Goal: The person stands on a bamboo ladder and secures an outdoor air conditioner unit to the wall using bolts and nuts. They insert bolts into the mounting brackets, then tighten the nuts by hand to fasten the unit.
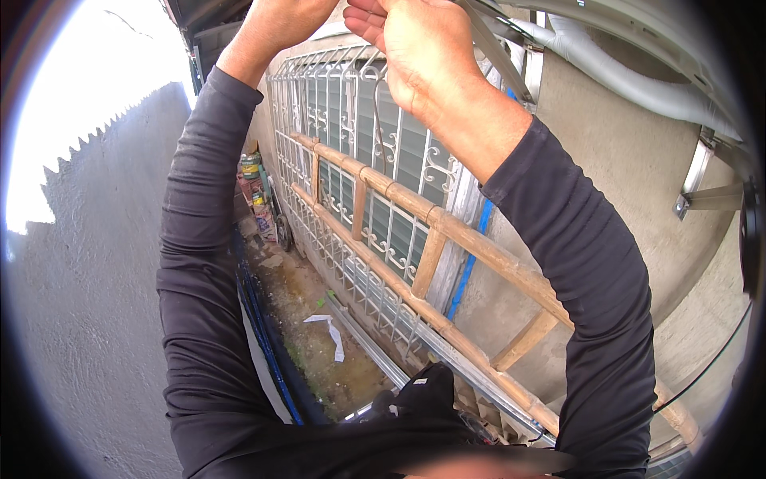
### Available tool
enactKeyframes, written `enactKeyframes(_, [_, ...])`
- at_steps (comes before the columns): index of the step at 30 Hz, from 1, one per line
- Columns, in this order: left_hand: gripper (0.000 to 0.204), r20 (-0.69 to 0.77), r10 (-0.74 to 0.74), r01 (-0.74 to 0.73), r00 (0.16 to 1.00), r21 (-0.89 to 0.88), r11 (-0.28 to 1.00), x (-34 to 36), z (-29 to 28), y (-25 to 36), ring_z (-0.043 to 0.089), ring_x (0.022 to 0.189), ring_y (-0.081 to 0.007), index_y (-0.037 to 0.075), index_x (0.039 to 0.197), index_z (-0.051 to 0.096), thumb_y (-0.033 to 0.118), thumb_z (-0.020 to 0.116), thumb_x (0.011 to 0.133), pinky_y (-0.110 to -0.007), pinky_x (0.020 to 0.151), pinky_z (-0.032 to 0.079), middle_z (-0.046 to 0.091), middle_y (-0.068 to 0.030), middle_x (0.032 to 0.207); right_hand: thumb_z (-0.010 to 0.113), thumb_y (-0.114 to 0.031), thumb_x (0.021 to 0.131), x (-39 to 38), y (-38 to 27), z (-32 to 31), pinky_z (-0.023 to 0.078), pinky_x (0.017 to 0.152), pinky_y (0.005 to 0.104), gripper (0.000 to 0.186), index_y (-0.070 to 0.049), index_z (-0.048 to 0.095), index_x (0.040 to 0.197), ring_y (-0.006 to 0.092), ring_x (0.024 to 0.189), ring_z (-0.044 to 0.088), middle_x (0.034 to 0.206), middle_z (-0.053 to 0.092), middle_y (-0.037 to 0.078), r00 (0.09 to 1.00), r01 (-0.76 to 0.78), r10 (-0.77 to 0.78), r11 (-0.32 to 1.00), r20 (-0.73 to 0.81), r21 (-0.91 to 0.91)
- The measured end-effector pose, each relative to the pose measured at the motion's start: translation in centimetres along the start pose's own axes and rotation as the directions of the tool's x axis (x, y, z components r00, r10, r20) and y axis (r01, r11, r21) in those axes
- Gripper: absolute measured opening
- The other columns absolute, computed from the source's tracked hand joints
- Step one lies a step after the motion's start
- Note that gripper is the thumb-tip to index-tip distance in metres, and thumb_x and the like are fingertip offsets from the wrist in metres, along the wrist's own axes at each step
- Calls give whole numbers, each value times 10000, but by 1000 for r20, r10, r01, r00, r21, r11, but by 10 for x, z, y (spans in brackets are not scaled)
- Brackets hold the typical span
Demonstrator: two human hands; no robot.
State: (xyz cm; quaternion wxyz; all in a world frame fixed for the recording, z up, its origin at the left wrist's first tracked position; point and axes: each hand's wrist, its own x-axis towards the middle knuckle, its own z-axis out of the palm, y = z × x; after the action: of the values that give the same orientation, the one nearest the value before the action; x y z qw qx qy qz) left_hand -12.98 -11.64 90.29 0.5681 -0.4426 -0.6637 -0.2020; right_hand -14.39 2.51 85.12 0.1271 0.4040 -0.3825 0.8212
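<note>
Slanting down-right, the flat grey metal bar point(502, 54) lies just right of your right hand point(423, 60), farther from your left hand point(291, 17); grip opening and hold cannot be told.

11 o'clock: left hand point(294, 14), fingers cut by edge | 12: right hand point(423, 44), upper part cut, grip unclear | 4: bamboo ladder point(479, 245) partly behind right sleeve point(594, 231) | 5: blurred patch point(479, 466), unidentifiable
</note>
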Motion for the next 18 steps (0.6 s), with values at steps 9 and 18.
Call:
enactKeyframes(9, [202, 9, -2, 2, 1000, -19, 1000, 0, -1, -2, 645, 798, -81, -15, 1051, 654, 177, 595, 1063, -271, 730, 546, 672, -37, 842, 685, -132, 995, -12, -19, -6, 520, 732, 257, 186, 53, 709, 995, 138, 794, 638, 871, 696, 84, 990, 132, -116, 965, 85, -227])
enactKeyframes(18, [205, 13, -32, 33, 999, -47, 998, -4, 0, 0, 652, 810, -85, -19, 1050, 656, 177, 597, 1062, -273, 745, 549, 679, -37, 851, 677, -122, 997, 4, -9, -9, 543, 740, 268, 192, 64, 694, 1043, 145, 802, 640, 926, 688, 90, 999, -7, 13, 994, 48, -110])
